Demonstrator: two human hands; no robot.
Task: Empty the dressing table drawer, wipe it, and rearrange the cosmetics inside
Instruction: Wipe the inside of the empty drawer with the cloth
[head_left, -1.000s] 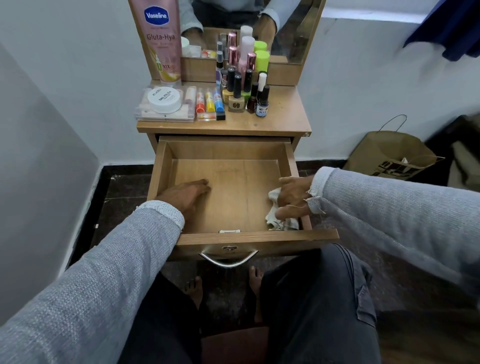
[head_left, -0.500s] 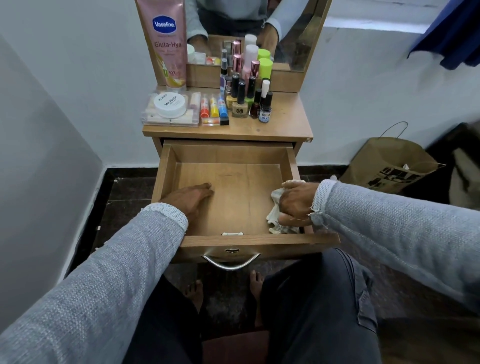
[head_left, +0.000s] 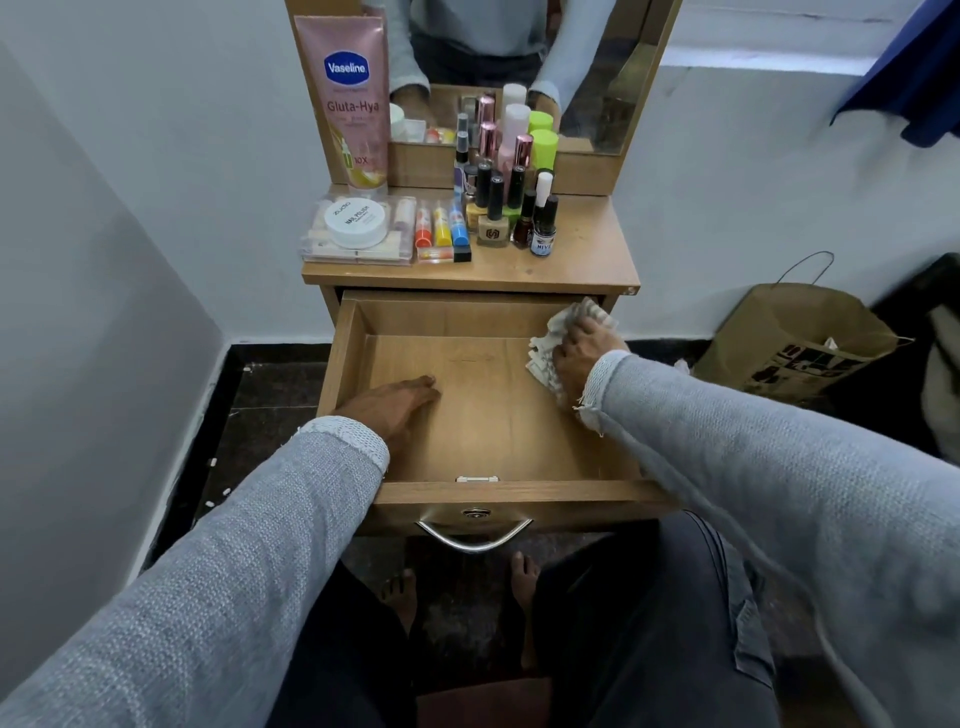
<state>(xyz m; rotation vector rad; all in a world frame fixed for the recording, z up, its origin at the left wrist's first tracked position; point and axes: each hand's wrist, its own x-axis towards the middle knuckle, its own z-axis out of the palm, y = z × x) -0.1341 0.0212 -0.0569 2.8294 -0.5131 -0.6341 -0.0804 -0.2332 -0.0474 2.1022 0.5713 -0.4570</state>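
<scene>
The wooden drawer (head_left: 493, 415) is pulled out and holds no cosmetics. My left hand (head_left: 395, 405) lies flat on its floor at the left, fingers straight. My right hand (head_left: 579, 353) presses a white cloth (head_left: 550, 338) against the drawer's right wall near the far corner; whether the fingers curl round the cloth is unclear. The cosmetics stand on the table top (head_left: 582, 265): a pink Vaseline tube (head_left: 345, 98), a white round jar (head_left: 356, 223) on a clear box, small coloured tubes (head_left: 441, 228) and several nail polish bottles (head_left: 511, 208).
A mirror (head_left: 519, 52) rises behind the table top. A brown paper bag (head_left: 795, 343) stands on the floor to the right. White walls close in at the left and behind. My knees and bare feet are below the drawer handle (head_left: 474, 540).
My right hand has slid the cloth along the drawer's right side from the near end to the far corner. My left hand has stayed flat on the drawer floor.
</scene>
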